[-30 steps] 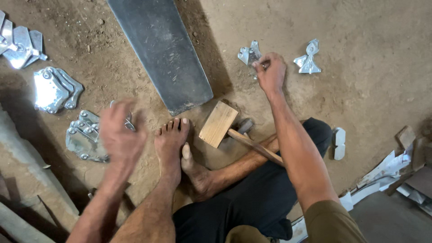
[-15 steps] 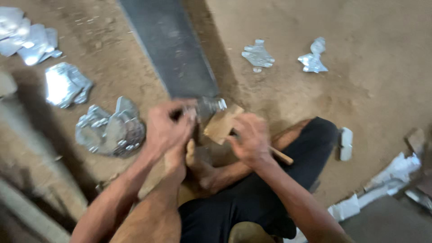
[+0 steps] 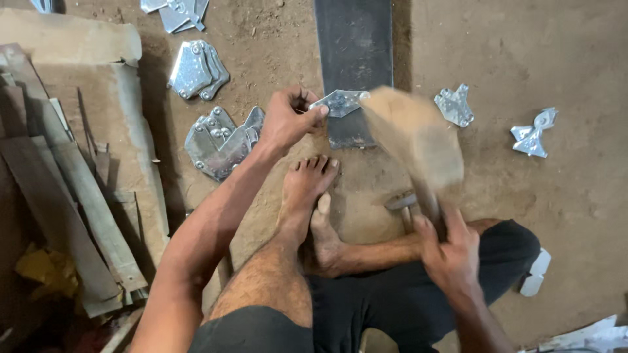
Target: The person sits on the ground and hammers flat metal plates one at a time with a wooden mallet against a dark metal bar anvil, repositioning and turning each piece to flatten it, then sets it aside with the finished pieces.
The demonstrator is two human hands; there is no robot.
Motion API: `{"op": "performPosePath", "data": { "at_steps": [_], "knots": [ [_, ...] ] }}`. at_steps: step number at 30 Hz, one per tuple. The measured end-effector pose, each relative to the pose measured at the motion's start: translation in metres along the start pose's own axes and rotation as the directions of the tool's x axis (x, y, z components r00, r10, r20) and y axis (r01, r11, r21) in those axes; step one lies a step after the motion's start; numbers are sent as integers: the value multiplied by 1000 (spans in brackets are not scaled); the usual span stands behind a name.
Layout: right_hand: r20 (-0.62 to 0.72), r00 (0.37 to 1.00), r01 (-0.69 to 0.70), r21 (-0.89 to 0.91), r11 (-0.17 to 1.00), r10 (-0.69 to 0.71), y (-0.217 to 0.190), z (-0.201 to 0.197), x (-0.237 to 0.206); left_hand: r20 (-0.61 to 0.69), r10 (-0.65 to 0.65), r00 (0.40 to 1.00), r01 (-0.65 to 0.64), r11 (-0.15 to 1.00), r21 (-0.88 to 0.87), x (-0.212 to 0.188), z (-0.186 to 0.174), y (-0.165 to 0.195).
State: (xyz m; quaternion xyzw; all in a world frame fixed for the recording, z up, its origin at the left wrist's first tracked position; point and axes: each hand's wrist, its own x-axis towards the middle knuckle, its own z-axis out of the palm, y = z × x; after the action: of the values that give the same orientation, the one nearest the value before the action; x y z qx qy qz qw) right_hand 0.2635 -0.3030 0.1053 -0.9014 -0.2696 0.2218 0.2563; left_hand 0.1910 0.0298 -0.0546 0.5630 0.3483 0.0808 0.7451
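While a second ago both hands were spread apart over the dirt floor [image 3: 562,59], they have now come together at the dark steel bar [image 3: 353,39]. The left hand [image 3: 288,121] pinches a small shiny metal plate [image 3: 340,102] between thumb and fingers, holding it flat on the near end of the bar. The right hand [image 3: 451,252] has picked up the wooden mallet [image 3: 418,140]; its fingers are wrapped tight round the handle, and the head is blurred in mid-swing just beside the plate. Striking seems to have begun. A stack of similar plates [image 3: 219,140] lies just left of the hand, loose ones [image 3: 454,104] to the right.
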Motion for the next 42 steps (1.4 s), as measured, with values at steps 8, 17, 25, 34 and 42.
{"op": "performPosePath", "data": {
  "at_steps": [8, 17, 25, 34, 42],
  "knots": [
    [-16, 1000, 27, 40, 999, -26, -49, 45, 69, -152, -45, 987, 27, 992, -119, 1, 13, -15],
    [-88, 994, 74, 134, 988, -63, 6, 48, 31, -119, 303, 946, -262, 925, 276, -3, -2, 15],
    [-72, 963, -174, 571, 802, 259, 48, 42, 2, 615, 279, 738, -674, 353, 648, 38, 56, 91],
    [-111, 992, -26, 262, 965, 57, 19, 39, 11, -56, 25, 998, -30, 996, -80, -14, 7, 4],
    [-59, 991, 124, 29, 992, -123, -21, 59, 56, -262, 25, 965, -17, 999, 34, -21, 23, -15]
  ]
}}
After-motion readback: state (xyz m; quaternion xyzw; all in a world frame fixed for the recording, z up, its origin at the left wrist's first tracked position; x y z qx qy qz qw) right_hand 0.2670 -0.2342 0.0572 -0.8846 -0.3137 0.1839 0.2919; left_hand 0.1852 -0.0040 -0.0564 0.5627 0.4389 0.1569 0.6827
